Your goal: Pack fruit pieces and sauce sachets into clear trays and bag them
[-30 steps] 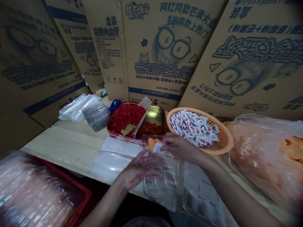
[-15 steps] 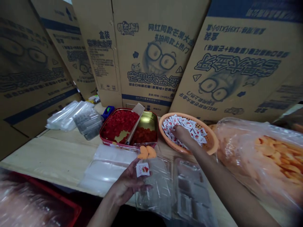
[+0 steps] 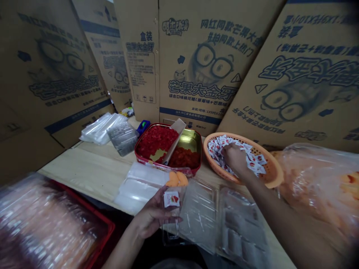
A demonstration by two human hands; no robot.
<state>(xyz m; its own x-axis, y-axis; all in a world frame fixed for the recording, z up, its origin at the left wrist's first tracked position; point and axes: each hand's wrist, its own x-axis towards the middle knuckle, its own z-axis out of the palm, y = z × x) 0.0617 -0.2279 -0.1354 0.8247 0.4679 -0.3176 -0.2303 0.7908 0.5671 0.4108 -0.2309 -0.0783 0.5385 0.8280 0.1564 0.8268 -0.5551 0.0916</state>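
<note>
My right hand had moved further into the orange basket, fingers bunched among the sachets, any grip unclear, while my left hand pinched a single sachet over the clear plastic tray.

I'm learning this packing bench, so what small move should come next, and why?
Probably close the right hand on a sachet from the orange plastic basket: it is resting among the sachets, while the left hand holds only one sachet beside a clear plastic tray.
</note>
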